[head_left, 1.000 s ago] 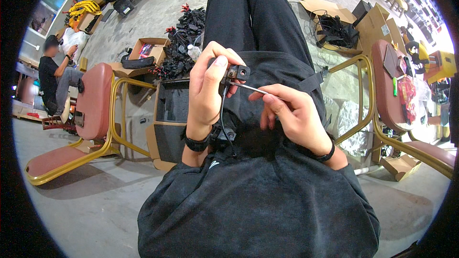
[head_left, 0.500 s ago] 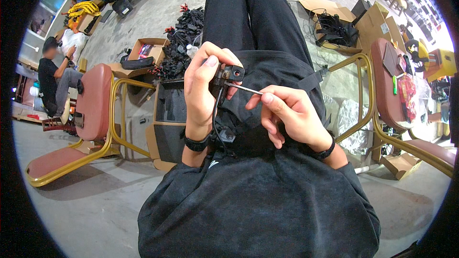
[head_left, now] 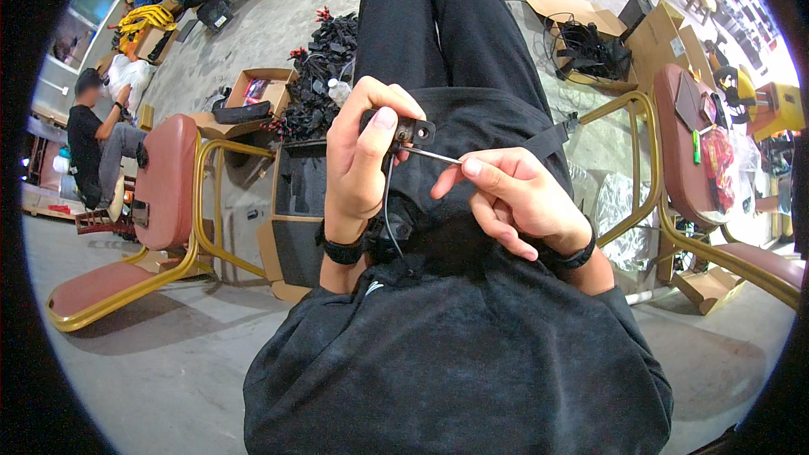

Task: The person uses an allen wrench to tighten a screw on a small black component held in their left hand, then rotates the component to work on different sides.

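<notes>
My left hand (head_left: 356, 156) is closed round a small black device (head_left: 415, 131), held up above my lap. A mounting tab with a round hole sticks out past my fingers. From the device a thin black cable (head_left: 387, 202) hangs toward my waist. My right hand (head_left: 527, 198) pinches a thin metal rod (head_left: 433, 155) between thumb and forefinger, its other fingers loosely curled. The rod's far end meets the device's side just below the tab. Whether it has a handle is hidden, so its exact kind cannot be told.
Red-brown padded chairs with gold frames stand at my left (head_left: 168, 181) and right (head_left: 687, 143). A heap of black cables (head_left: 320, 76) lies beyond my left hand. A cardboard box with black cables (head_left: 594, 59) sits at the far right. Other people (head_left: 97, 131) sit at the left.
The device has turned slightly in my left hand, and the hand has shifted a little. The right hand's lower fingers have moved down and outward; the pinch on the rod stays.
</notes>
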`<action>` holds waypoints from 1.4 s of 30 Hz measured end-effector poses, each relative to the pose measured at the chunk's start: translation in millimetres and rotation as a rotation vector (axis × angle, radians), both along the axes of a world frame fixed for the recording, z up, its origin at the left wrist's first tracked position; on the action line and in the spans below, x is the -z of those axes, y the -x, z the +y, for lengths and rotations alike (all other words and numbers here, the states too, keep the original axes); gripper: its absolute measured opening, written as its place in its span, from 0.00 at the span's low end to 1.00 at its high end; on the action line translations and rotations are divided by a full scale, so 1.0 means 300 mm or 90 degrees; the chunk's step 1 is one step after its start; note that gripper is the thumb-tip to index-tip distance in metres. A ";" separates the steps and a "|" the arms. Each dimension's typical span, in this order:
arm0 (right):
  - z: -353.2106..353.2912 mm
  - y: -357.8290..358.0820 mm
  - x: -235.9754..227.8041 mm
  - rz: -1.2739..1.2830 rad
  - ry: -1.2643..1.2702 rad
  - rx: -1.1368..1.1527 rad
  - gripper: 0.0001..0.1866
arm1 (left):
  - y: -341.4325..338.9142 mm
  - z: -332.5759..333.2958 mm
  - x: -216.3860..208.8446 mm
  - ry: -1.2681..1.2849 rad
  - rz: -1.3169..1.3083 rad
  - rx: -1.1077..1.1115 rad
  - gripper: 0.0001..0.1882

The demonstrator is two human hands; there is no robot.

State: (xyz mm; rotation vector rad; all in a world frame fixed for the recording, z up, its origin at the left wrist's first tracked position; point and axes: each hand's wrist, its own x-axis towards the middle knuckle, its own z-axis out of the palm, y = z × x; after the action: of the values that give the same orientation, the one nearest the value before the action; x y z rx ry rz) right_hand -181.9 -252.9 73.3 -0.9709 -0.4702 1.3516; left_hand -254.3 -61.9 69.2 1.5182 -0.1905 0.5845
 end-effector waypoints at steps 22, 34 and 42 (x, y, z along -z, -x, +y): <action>0.003 0.074 -0.014 -0.721 -0.035 0.289 0.12 | -0.024 0.000 0.016 0.244 0.080 0.123 0.16; 0.009 0.067 0.023 -0.717 -0.070 0.308 0.09 | -0.023 -0.023 0.004 0.248 0.061 0.086 0.17; 0.003 0.070 0.012 -0.534 0.027 0.242 0.12 | -0.025 -0.007 0.017 0.252 0.031 0.103 0.16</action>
State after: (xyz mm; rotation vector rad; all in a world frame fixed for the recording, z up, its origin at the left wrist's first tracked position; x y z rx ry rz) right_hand -202.8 -252.1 69.7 -1.5648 -0.8289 0.5692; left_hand -246.7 -64.0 64.1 1.1210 -0.1488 0.4258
